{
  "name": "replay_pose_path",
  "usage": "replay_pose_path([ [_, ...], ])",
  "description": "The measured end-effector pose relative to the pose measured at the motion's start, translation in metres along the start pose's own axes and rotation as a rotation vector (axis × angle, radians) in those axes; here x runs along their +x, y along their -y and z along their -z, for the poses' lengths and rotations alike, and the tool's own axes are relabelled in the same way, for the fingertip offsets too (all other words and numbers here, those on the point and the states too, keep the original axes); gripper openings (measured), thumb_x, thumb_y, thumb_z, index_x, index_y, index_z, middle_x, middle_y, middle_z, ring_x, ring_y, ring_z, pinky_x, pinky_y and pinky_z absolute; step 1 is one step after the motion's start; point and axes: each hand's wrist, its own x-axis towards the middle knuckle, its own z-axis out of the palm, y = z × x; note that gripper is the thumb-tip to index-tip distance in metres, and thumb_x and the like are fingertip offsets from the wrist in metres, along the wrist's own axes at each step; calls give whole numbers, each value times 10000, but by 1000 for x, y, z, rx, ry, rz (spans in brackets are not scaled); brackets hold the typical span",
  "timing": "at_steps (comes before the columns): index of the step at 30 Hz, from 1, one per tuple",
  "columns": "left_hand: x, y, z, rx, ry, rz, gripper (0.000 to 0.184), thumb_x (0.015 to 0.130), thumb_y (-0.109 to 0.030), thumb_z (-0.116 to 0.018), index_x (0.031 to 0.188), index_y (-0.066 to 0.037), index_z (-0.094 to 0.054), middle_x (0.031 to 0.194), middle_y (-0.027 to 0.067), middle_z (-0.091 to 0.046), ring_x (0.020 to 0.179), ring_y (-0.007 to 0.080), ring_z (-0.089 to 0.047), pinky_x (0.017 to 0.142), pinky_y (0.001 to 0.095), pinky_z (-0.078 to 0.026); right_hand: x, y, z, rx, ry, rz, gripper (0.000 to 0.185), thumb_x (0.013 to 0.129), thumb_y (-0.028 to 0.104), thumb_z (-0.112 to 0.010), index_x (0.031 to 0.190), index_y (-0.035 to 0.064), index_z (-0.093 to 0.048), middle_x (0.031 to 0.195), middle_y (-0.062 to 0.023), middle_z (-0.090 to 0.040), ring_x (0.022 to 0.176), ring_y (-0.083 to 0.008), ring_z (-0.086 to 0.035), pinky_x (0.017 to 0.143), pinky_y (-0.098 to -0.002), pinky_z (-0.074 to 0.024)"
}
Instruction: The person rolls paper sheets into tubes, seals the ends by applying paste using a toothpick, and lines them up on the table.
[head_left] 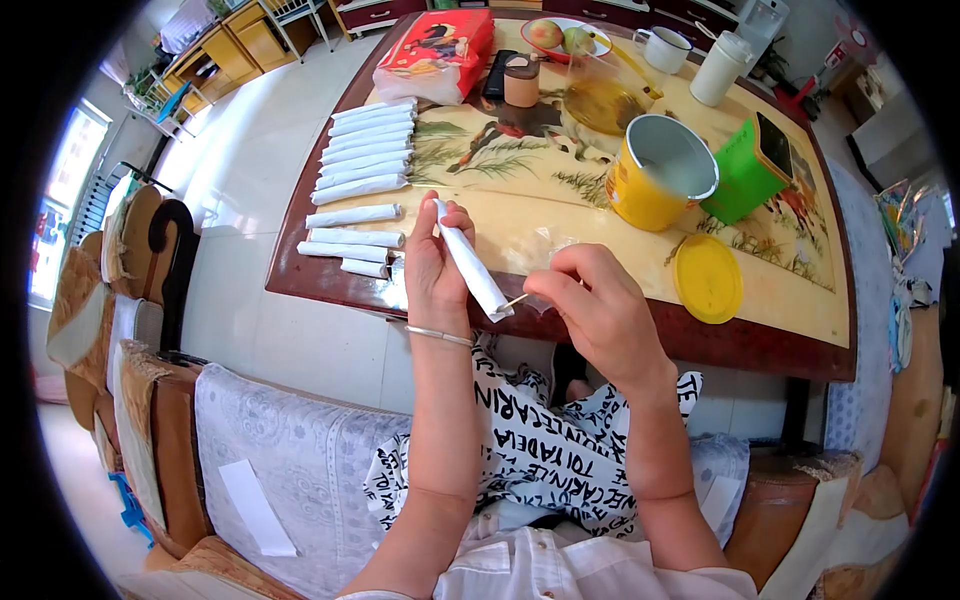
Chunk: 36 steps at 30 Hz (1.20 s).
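Note:
My left hand (438, 262) is wrapped round a white paper roll (466, 258), which slants down to the right over the table's front edge. A thin stick (515, 300) is pinched between the fingertips of my right hand (592, 305), its tip touching the lower end of the roll. On the table (510, 220), to the left of my hands, several white paper rolls (365, 160) lie in a column, with a few more rolls (353, 237) nearer the front edge. A piece of clear plastic (548, 250) lies just behind my right hand.
An open yellow can (640, 190), its yellow lid (708, 279) and a green box (742, 175) stand or lie on the right. Farther back are a red bag (435, 55), a brown jar (521, 82), a fruit plate (598, 40), a mug (664, 50) and a white canister (718, 72).

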Motion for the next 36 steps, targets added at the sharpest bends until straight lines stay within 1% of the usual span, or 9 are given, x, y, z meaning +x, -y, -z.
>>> replay_pose_path([
  [8,3,0,3,-63,-47,-7,256,895,-34,-592,1121,-11,-476,890,155,-467,724,211,-513,624,285,-518,0,-2,9,5,162,-27,85,787,68,-582,870,60,-570,824,-72,-506,787,-239,-558,685,-358,-452],
  [15,3,1,5,-40,-39,-32,243,903,-36,-581,1119,-15,-471,889,146,-471,724,214,-517,627,287,-519,-1,2,11,15,168,-74,66,811,80,-570,875,68,-560,796,-80,-517,762,-263,-564,683,-369,-449],
  [17,3,0,4,-38,-37,-31,231,909,-45,-574,1115,-17,-474,886,146,-474,721,213,-517,629,286,-519,-2,2,11,48,199,-101,118,791,55,-622,894,63,-565,800,-96,-569,761,-286,-574,683,-379,-454],
  [21,6,-3,9,-31,-33,-62,206,929,-71,-550,1115,-25,-472,890,150,-479,719,205,-516,643,287,-516,-5,-4,18,119,257,-134,100,826,53,-601,923,53,-577,822,-113,-594,767,-281,-593,681,-362,-467],
  [23,7,-4,12,-40,-32,-74,206,933,-75,-544,1118,-28,-469,892,151,-478,715,203,-515,650,288,-515,-6,-5,22,244,234,-279,93,867,25,-560,952,47,-591,805,-93,-587,736,-224,-597,656,-310,-467],
  [26,6,-4,13,-70,-31,-90,195,938,-67,-527,1116,-17,-465,904,157,-472,716,198,-506,662,291,-506,-2,-2,24,437,153,-327,122,882,-16,-527,962,40,-601,797,-66,-563,693,-160,-561,635,-261,-451],
  [29,4,-3,15,-101,-31,-93,179,938,-52,-515,1101,0,-465,908,161,-469,720,194,-498,667,295,-500,-2,-1,7,596,81,-296,151,850,-49,-535,951,46,-594,837,-95,-548,715,-218,-574,670,-285,-473],
  [30,4,-2,15,-111,-32,-91,174,936,-50,-516,1094,3,-464,904,161,-469,721,192,-498,668,296,-502,-1,2,-1,569,30,-275,140,834,-57,-550,932,32,-594,867,-73,-541,709,-169,-560,658,-271,-471],
  [36,4,-1,19,-165,-13,-77,173,946,-98,-525,1098,-36,-473,901,156,-482,699,192,-508,660,296,-515,4,11,-24,649,-41,-386,148,783,-1,-678,910,12,-601,862,-53,-566,699,-129,-557,629,-252,-465],
])
